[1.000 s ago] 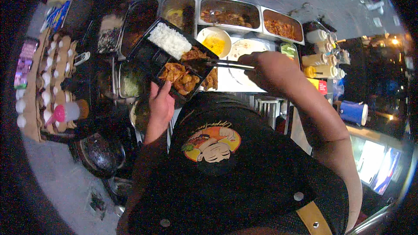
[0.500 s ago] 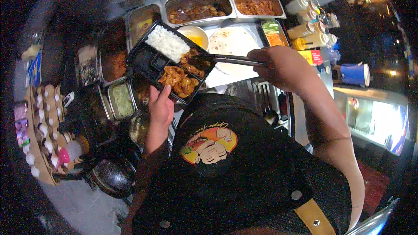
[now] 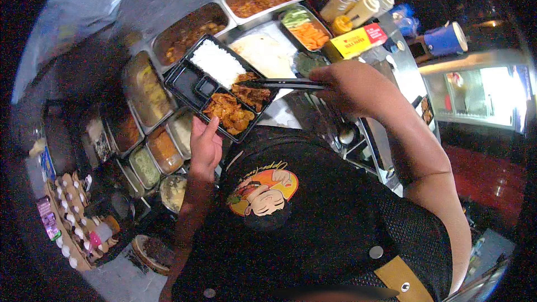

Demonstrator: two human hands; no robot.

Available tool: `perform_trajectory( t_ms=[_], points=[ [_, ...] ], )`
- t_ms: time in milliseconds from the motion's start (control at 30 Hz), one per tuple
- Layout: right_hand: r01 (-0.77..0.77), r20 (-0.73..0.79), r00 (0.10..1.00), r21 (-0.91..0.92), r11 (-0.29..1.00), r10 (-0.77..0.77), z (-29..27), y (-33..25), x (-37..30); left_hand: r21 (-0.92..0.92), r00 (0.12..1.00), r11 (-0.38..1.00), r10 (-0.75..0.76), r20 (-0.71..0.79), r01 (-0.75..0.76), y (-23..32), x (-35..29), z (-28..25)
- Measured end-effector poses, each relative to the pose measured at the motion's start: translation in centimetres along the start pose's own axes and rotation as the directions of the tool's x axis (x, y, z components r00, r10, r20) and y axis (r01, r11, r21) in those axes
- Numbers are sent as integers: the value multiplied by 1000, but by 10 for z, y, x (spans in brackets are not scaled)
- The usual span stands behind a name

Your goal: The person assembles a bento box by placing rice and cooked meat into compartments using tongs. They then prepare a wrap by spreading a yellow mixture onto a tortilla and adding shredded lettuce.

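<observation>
My left hand [image 3: 206, 144] grips a black compartment meal tray [image 3: 184, 82] by its near edge, thumb over the rim. White rice [image 3: 217, 62] fills the long far compartment. Orange-sauced meat pieces [image 3: 228, 113] lie in the near one, and darker browned meat [image 3: 253, 97] in the right one. A small square compartment and the large left one hold no food. My right hand [image 3: 352, 86] is closed round black tongs [image 3: 291, 83], whose tips touch the darker meat. Whether the tips pinch a piece is too small to tell.
Steel food pans [image 3: 265, 1] line the counter beyond and left of the tray. A flatbread [image 3: 265, 50] lies behind it, beside a pan of cut vegetables [image 3: 310, 36]. Sauce bottles [image 3: 363, 12] and a yellow-red box [image 3: 361, 41] stand at the right. Egg cartons [image 3: 70, 212] sit far left.
The view has turned, so pans and bottles appear shifted and more of the left pans shows. My hands keep hold of the tray and tongs, with the tips still at the darker meat.
</observation>
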State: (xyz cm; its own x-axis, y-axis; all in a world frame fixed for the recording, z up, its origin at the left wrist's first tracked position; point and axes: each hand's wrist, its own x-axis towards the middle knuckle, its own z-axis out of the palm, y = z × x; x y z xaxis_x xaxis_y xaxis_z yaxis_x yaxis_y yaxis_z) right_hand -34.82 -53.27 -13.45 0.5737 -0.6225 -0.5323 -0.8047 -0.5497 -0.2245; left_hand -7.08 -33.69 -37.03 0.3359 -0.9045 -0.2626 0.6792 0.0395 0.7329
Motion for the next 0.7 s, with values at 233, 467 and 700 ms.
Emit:
perform_trajectory(
  t_ms=[233, 467, 700],
  points=[
    [-60, -75, 996, -74, 995, 55, 7, 131, -87, 171, 983, 972, -175, 58, 163, -64, -1, 104],
    [-171, -74, 984, -182, 968, 160, 25, 252, -182, 346, 945, 912, -288, 156, 221, -152, -4, 226],
    [-327, -77, 944, -68, 942, 322, 61, 345, -273, 367, 794, 853, -497, 350, 371, -234, 12, 300]
  ],
)
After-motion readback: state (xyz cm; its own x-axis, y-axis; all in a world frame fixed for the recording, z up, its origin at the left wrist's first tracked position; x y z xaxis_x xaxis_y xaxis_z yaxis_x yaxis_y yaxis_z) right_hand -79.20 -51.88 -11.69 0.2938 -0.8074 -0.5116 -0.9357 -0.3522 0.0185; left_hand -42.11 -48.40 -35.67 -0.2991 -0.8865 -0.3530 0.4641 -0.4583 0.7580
